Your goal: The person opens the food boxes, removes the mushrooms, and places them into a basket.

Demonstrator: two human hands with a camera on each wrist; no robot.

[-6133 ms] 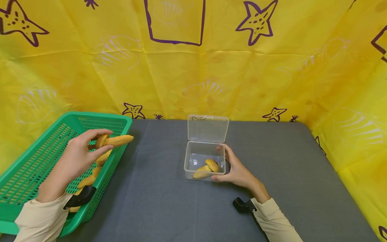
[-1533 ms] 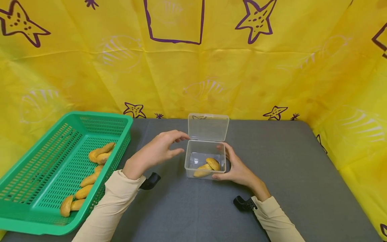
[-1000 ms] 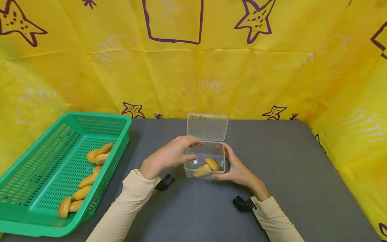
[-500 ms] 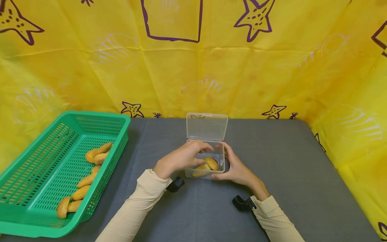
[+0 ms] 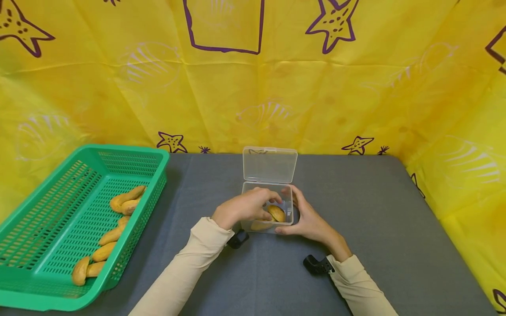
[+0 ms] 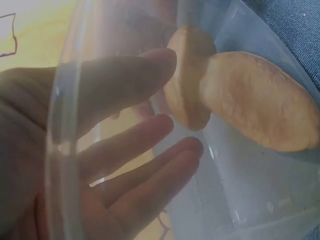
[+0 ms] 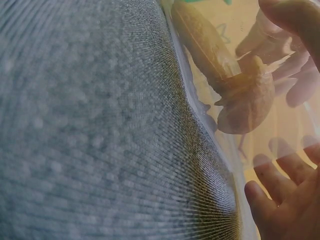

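A clear plastic box (image 5: 267, 229) with its lid (image 5: 270, 165) raised stands on the table, one yellow-brown mushroom (image 5: 277, 213) lying inside. My left hand (image 5: 249, 206) reaches over the left rim into it. In the left wrist view, the thumb overlaps the mushroom cap (image 6: 192, 80), while the other fingers are spread below it, not closed round it. Thumb in front and fingers along the far side, my right hand (image 5: 310, 221) grips the box at its right. Through the wall in the right wrist view, the mushroom (image 7: 245, 100) rests near the bottom.
To the left stands a green perforated basket (image 5: 162, 169) with several similar mushrooms (image 5: 110, 235) along its right side. Grey cloth (image 5: 356, 219) covers the table, and a yellow patterned curtain (image 5: 221, 96) hangs behind and at the sides.
Six seconds ago my left hand held a mushroom over the basket; later it is without it. It has since moved right, into the box. The right hand keeps its hold.
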